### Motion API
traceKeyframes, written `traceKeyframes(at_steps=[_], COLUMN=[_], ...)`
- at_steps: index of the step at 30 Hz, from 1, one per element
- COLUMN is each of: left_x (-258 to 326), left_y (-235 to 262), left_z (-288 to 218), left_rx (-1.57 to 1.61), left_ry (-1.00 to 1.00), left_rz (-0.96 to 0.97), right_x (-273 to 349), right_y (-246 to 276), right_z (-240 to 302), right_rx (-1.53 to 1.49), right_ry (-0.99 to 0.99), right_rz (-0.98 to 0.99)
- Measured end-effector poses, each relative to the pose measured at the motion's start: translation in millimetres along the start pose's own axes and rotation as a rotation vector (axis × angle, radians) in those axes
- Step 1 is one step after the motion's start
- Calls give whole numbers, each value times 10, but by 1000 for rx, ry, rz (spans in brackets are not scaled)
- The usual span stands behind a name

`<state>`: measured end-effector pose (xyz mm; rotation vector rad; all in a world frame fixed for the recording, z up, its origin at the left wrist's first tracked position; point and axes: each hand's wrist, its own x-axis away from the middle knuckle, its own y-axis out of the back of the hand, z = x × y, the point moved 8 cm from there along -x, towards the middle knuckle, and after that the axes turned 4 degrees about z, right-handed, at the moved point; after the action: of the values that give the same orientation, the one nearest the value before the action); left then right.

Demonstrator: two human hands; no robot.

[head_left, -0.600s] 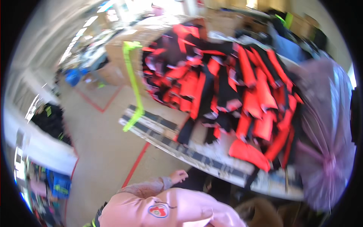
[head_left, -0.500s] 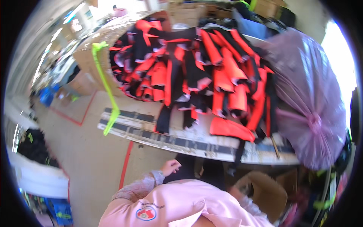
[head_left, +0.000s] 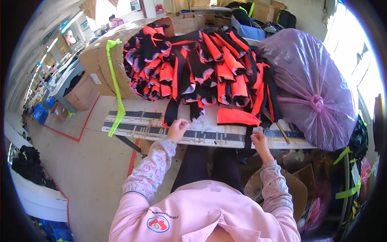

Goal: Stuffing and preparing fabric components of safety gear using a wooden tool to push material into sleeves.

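A big heap of red and black fabric pieces point(head_left: 201, 68) covers the white worktable point(head_left: 141, 121) in front of me. My left hand point(head_left: 177, 129) rests at the table's front edge with its fingers curled, just below a hanging black strip point(head_left: 171, 111). It holds nothing that I can make out. My right hand point(head_left: 259, 142) sits at the front edge too, right below a flat red piece point(head_left: 238, 117) and beside a dangling black strip point(head_left: 246, 141). Whether it grips anything is unclear. Both sleeves are pink with a floral print.
A large purple plastic bag point(head_left: 312, 88), tied shut, stands on the table's right end. A cardboard sheet with a neon-green strap point(head_left: 115, 80) leans at the left. Cardboard boxes point(head_left: 82, 92) stand on the floor at left, and an open box point(head_left: 298, 185) is by my right knee.
The view has swung left and down, centring the table. Both my arms have come up and my hands now reach the table's front edge.
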<state>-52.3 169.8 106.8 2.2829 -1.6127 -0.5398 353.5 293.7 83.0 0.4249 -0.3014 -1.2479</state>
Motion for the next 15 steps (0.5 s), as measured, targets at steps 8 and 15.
traceKeyframes(at_steps=[8, 15], left_x=[-666, -1345], left_y=[616, 267], left_z=[503, 811], left_rx=[-865, -564], left_ry=[234, -51], left_rz=[-175, -206], right_x=[-675, -934], right_y=[-207, -690], right_z=[-361, -268], right_rx=[258, 273], right_ry=[-114, -243], right_rz=[-483, -604])
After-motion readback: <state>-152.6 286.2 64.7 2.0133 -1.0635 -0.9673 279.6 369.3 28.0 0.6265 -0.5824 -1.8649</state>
